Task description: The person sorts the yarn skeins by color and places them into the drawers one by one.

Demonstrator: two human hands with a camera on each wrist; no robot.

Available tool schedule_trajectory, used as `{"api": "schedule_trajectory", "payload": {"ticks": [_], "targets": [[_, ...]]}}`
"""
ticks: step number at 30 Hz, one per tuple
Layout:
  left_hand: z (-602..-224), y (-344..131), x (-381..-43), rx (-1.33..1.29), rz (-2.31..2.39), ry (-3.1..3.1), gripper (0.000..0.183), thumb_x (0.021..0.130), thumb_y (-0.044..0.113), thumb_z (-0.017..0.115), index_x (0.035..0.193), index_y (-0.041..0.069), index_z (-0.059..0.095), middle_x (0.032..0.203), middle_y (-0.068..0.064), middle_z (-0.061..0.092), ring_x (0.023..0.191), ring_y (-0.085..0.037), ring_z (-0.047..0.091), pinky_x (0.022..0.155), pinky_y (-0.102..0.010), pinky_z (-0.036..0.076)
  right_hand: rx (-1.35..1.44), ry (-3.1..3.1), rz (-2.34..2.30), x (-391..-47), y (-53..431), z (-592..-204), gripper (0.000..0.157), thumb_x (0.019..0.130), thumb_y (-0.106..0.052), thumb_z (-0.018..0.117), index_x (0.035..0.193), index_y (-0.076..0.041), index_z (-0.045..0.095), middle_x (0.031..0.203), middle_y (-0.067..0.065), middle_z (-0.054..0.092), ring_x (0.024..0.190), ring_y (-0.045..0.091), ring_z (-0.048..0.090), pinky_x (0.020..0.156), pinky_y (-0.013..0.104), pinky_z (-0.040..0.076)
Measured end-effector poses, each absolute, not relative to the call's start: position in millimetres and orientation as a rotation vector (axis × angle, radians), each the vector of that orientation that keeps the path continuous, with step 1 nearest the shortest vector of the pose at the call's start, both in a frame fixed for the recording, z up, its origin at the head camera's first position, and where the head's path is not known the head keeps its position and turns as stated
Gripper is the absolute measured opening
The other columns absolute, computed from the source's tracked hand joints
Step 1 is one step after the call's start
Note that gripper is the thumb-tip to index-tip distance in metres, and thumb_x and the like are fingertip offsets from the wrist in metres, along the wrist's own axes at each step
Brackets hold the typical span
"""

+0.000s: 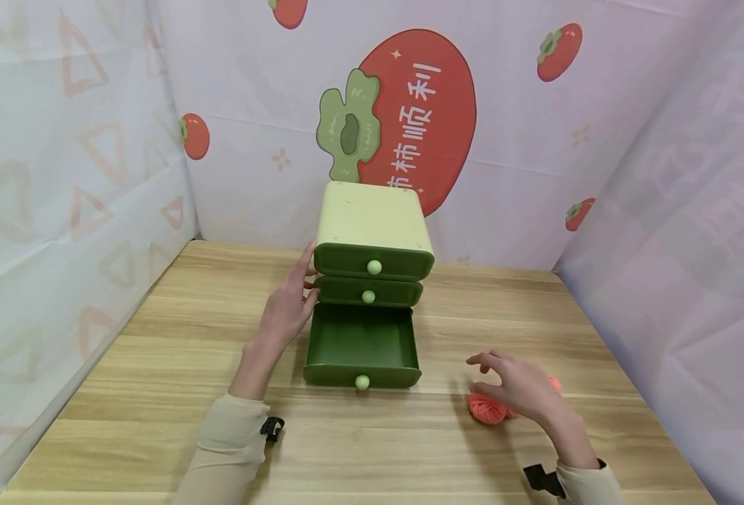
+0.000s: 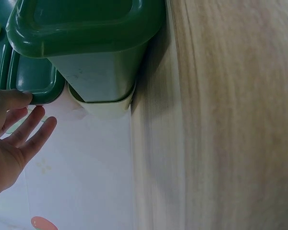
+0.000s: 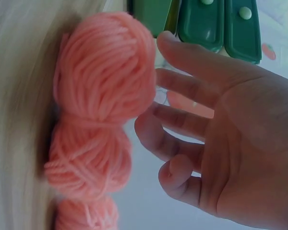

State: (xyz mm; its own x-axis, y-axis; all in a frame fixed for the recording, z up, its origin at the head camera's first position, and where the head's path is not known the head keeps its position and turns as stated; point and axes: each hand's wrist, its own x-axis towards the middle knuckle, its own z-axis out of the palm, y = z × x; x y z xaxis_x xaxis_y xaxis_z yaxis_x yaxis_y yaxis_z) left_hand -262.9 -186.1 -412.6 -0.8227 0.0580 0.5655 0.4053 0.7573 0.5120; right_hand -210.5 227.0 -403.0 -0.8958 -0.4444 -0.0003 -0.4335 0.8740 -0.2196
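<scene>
A small chest of drawers (image 1: 374, 217), cream with green fronts, stands at the table's middle. Its bottom drawer (image 1: 364, 345) is pulled out and nothing lies inside; the two drawers above look closed. My left hand (image 1: 286, 308) rests against the chest's left side, and in the left wrist view its thumb touches the edge of the middle drawer (image 2: 36, 79). To the right, my right hand (image 1: 519, 384) hovers over coral yarn balls (image 1: 488, 408) with loosely bent fingers. In the right wrist view several yarn balls (image 3: 105, 67) lie in a row close to those fingertips.
The wooden table (image 1: 372, 449) runs up to a fabric backdrop (image 1: 252, 182) printed with red fruit. Fabric walls (image 1: 693, 280) close in the left and right sides. Pale green round knobs (image 1: 362, 382) stick out from the drawer fronts.
</scene>
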Motion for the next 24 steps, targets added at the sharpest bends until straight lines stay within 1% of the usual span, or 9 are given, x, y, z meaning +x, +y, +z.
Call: {"api": "schedule_trajectory", "payload": {"ticks": [2,5,7,10,14,17,19,21,24], "targets": [[-413,-186,-263,-0.351,-0.871,-2.422,0.095,0.090,-0.003,0.067,0.160,0.028,0.011,0.118,-0.016,0.066,0.093,-0.031,0.072,0.068,-0.044,0.061,-0.697,2.974,-0.360,-210,232,-404,0.040,0.088,-0.036,0.074,0.123,-0.018,0.068,0.103,-0.002,0.066,0.065,0.002,0.050,0.054,0.022,0.038],[-413,-186,-263,-0.352,-0.872,-2.422,0.095,0.090,-0.003,0.067,0.160,0.028,0.010,0.118,-0.016,0.066,0.093,-0.031,0.072,0.068,-0.044,0.061,-0.654,2.953,-0.399,-208,238,-405,0.044,0.088,-0.045,0.072,0.124,-0.021,0.067,0.105,-0.003,0.066,0.065,-0.002,0.050,0.054,0.021,0.039],[-413,-186,-264,-0.352,-0.876,-2.423,0.095,0.090,-0.003,0.067,0.160,0.028,0.011,0.118,-0.016,0.066,0.094,-0.031,0.072,0.068,-0.044,0.061,-0.639,2.942,-0.411,-207,243,-406,0.046,0.088,-0.049,0.071,0.125,-0.022,0.067,0.107,-0.004,0.065,0.067,-0.004,0.051,0.055,0.021,0.041],[-412,-186,-264,-0.352,-0.881,-2.423,0.095,0.090,-0.003,0.067,0.160,0.029,0.011,0.117,-0.017,0.066,0.094,-0.032,0.072,0.068,-0.044,0.061,-0.647,2.916,-0.425,-206,250,-408,0.050,0.087,-0.050,0.072,0.127,-0.022,0.066,0.111,-0.003,0.065,0.070,-0.005,0.051,0.057,0.021,0.042],[-413,-186,-264,-0.353,-0.880,-2.422,0.095,0.090,-0.003,0.067,0.160,0.028,0.011,0.117,-0.017,0.066,0.095,-0.032,0.072,0.068,-0.044,0.061,-0.691,2.860,-0.481,-205,260,-410,0.056,0.084,-0.051,0.074,0.130,-0.020,0.064,0.113,-0.001,0.063,0.077,-0.001,0.055,0.062,0.022,0.045],[-414,-186,-264,-0.349,-0.877,-2.417,0.095,0.090,-0.003,0.067,0.161,0.028,0.011,0.117,-0.016,0.066,0.094,-0.032,0.072,0.067,-0.044,0.060,-0.729,2.831,-0.530,-204,266,-412,0.059,0.083,-0.054,0.074,0.130,-0.019,0.063,0.114,-0.002,0.062,0.091,0.008,0.061,0.071,0.025,0.051],[-414,-186,-264,-0.345,-0.876,-2.413,0.095,0.090,-0.003,0.067,0.161,0.028,0.011,0.117,-0.016,0.066,0.094,-0.032,0.072,0.067,-0.044,0.060,-0.756,2.823,-0.551,-203,269,-414,0.059,0.083,-0.054,0.074,0.130,-0.020,0.064,0.116,-0.003,0.062,0.098,0.013,0.062,0.077,0.027,0.053],[-414,-186,-264,-0.344,-0.877,-2.412,0.095,0.090,-0.003,0.066,0.160,0.028,0.011,0.117,-0.016,0.066,0.094,-0.032,0.072,0.066,-0.044,0.060,-0.785,2.832,-0.551,-202,272,-416,0.059,0.082,-0.054,0.075,0.129,-0.020,0.064,0.117,-0.004,0.063,0.103,0.015,0.062,0.082,0.030,0.054],[-413,-186,-263,-0.345,-0.875,-2.413,0.094,0.091,-0.003,0.066,0.160,0.027,0.011,0.117,-0.017,0.066,0.094,-0.032,0.072,0.066,-0.044,0.060,-0.801,2.843,-0.546,-200,275,-419,0.058,0.080,-0.053,0.077,0.128,-0.022,0.065,0.116,-0.006,0.062,0.105,0.013,0.061,0.086,0.031,0.054]]}}
